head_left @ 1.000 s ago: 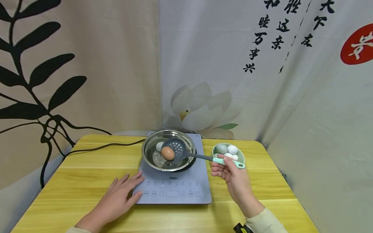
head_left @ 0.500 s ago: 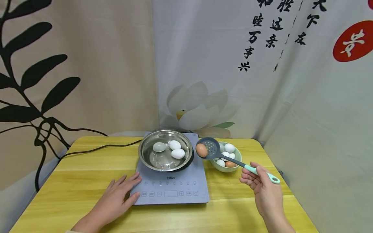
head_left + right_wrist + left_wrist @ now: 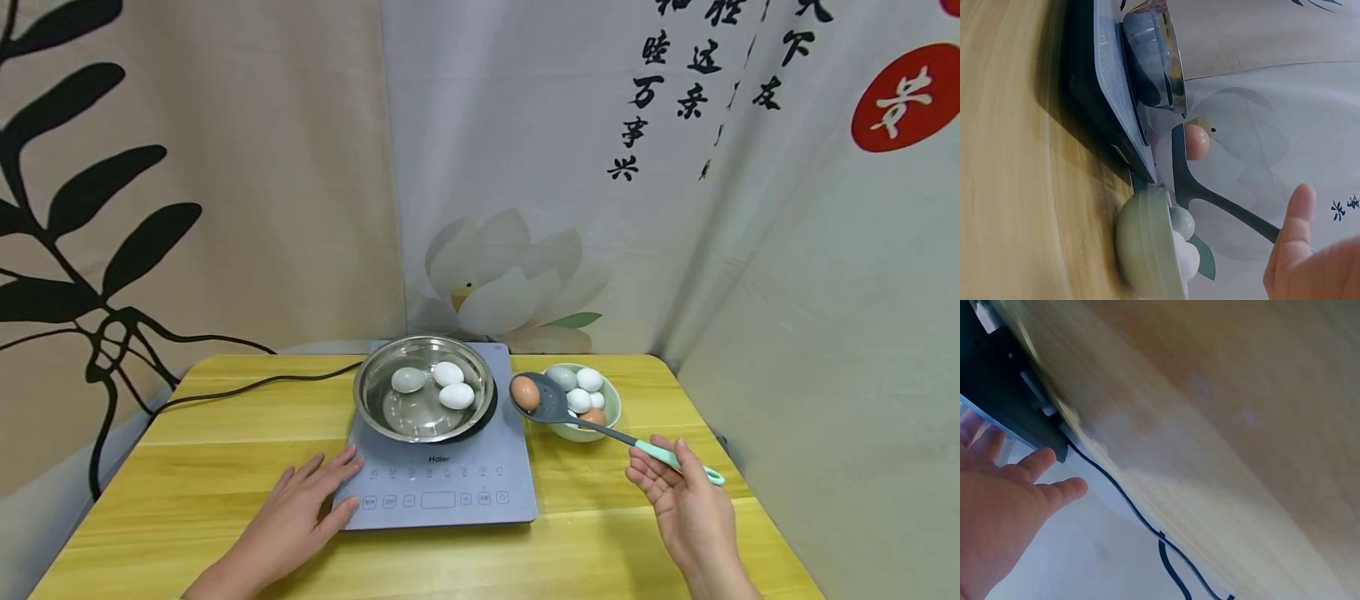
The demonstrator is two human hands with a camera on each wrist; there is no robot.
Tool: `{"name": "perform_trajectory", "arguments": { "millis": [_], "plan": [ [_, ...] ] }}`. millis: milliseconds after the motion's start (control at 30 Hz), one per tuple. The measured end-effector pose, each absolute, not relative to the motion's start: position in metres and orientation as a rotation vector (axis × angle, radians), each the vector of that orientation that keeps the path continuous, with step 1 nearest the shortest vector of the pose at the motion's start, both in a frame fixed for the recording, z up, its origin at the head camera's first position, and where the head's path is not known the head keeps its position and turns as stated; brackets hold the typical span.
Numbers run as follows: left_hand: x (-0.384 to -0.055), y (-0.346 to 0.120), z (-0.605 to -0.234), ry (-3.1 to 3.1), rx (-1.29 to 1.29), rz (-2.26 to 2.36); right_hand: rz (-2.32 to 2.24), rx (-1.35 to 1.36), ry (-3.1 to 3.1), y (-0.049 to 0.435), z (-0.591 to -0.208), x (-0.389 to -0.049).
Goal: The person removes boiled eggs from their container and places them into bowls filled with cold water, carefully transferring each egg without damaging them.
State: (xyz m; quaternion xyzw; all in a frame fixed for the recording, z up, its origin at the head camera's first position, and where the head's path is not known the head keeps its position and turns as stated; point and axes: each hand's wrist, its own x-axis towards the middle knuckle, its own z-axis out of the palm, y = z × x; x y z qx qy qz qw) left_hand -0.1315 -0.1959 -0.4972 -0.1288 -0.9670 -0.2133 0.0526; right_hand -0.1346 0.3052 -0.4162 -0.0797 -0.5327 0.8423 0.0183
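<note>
My right hand (image 3: pixel 686 500) grips the mint-green handle of a grey slotted spoon (image 3: pixel 551 402). A brown egg (image 3: pixel 526 392) lies in the spoon's bowl, which overlaps the left rim of a pale green bowl (image 3: pixel 613 410) in the head view. From the right wrist, the spoon (image 3: pixel 1180 169) shows above that bowl's rim, between it and the pan. My left hand (image 3: pixel 296 517) rests with fingers spread at the left edge of a grey induction cooker (image 3: pixel 442 483). On the cooker stands a steel pan (image 3: pixel 390 421) holding a greyish egg (image 3: pixel 408 380) and two white eggs (image 3: pixel 457 396) in clear liquid.
The pale green bowl contains several white eggs, a greyish egg (image 3: pixel 561 377) and a brown egg (image 3: pixel 593 417). A black cord (image 3: pixel 255 385) runs from the cooker over the left side of the wooden table (image 3: pixel 225 450). Printed curtains (image 3: pixel 510 167) hang behind.
The slotted spoon has carried the brown egg out of the pan, rightward to the bowl's left rim, then slightly lower. My left hand has stayed at the cooker's edge.
</note>
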Motion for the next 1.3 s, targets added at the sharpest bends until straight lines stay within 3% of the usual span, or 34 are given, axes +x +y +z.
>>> {"name": "perform_trajectory", "arguments": {
  "millis": [767,1067,1300],
  "plan": [
    [-0.131,-0.196,-0.496,-2.936,-0.394,-0.643,2.868,-0.384,-1.36,0.315,-0.422,-0.142],
    [-0.131,-0.196,-0.497,-2.934,-0.393,-0.644,2.941,-0.686,-1.082,0.318,-0.421,-0.148],
    [-0.131,-0.196,-0.496,-2.939,-0.391,-0.655,3.011,-0.671,-0.986,0.318,-0.422,-0.153]
  ]
}}
